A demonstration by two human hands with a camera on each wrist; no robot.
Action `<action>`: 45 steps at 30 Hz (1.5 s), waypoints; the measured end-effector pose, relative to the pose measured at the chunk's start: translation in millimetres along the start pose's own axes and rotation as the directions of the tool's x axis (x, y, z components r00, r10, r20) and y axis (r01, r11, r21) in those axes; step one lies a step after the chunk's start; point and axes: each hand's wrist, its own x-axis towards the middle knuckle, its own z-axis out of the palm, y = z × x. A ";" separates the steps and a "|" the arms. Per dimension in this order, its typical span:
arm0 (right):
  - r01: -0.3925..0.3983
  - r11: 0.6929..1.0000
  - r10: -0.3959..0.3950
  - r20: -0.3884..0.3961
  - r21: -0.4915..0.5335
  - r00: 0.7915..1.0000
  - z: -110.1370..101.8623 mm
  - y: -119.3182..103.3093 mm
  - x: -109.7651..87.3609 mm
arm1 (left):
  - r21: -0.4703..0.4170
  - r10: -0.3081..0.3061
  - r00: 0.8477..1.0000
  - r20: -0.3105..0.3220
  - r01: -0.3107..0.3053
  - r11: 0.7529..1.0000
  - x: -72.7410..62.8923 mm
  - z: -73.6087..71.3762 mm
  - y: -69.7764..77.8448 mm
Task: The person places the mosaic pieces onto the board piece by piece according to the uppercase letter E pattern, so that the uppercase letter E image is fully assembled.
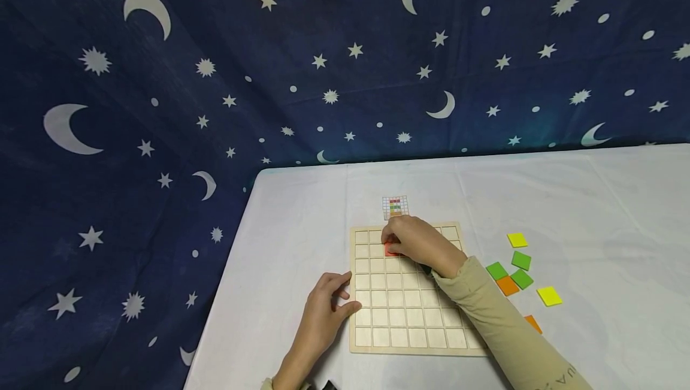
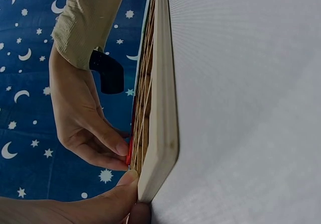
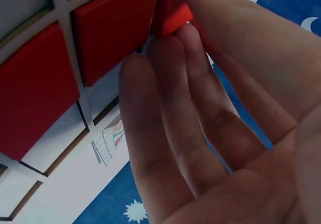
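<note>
My right hand [image 1: 417, 239] is over the upper left of a wooden grid board [image 1: 396, 337]. Its thumb and fingers pinch a red square tile [image 3: 173, 13], held tilted in the right wrist view. Beside that tile, two more red tiles [image 3: 37, 91] sit in neighbouring cells of the grid. At the board's left edge is my left hand [image 1: 323, 306], thumb and fingers apart. The left wrist view has its thumb [image 2: 123, 186] touching the rim near a corner, with another fingertip low beside the edge.
A small card [image 1: 395, 203] printed with a coloured grid pattern lies just beyond the board. To the right are loose green tiles [image 1: 521, 260], yellow tiles [image 1: 549, 296] and orange tiles [image 1: 507, 286], some partly hidden by my right sleeve. A starry blue cloth [image 1: 345, 78] hangs behind the white table.
</note>
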 end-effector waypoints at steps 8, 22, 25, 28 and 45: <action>0.001 1.000 -0.001 0.003 -0.006 1.000 1.8 0.0 -0.1 | -0.002 0.002 1.000 0.000 -0.002 1.000 -0.7 0.6 -0.2; -0.019 0.999 0.019 -0.006 -0.044 1.000 -7.4 -3.0 -5.9 | 0.004 0.007 1.000 -0.007 -0.007 1.000 -1.7 -1.5 -0.5; -0.035 0.999 0.035 -0.007 -0.037 0.999 -10.0 -1.5 -8.2 | 0.000 0.004 1.000 -0.004 -0.004 1.000 -1.1 -0.7 -0.6; -0.045 0.998 0.044 -0.008 -0.039 0.999 -13.1 1.2 -12.0 | 0.002 0.001 1.000 -0.002 -0.001 1.000 -0.4 -0.1 -0.5; -0.081 0.992 0.075 -0.066 -0.097 0.995 -42.6 35.4 -50.5 | 0.011 0.004 1.000 -0.004 -0.004 1.000 -0.4 -0.1 1.2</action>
